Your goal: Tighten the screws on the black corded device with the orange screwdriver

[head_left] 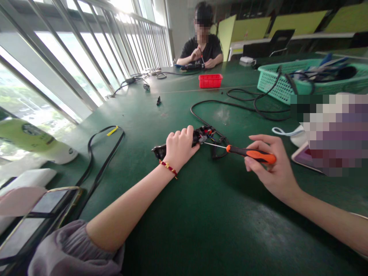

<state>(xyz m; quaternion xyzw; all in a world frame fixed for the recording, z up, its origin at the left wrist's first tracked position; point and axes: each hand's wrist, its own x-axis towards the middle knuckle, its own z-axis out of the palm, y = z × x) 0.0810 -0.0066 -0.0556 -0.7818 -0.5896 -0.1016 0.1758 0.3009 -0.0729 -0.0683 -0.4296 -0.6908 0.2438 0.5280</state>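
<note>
My left hand (179, 145) is wrapped over a long black device (160, 151) and presses it against the green table. At its right end the device lies opened, with coloured wires and red parts (207, 132) showing; a black cable runs off from there. Between the fingers and thumb of my right hand (270, 165) is a screwdriver (253, 153) with an orange and black handle. Its thin shaft points left, and the tip is at the device's opened end. Whether the tip sits in a screw is too small to tell.
A red basket (211, 81) and a teal basket (276, 86) holding tools and cables stand farther back. Across the table, a person (201, 46) handles a similar black device. A green bottle (34, 142), a strap (107, 168) and phones (48, 203) lie left.
</note>
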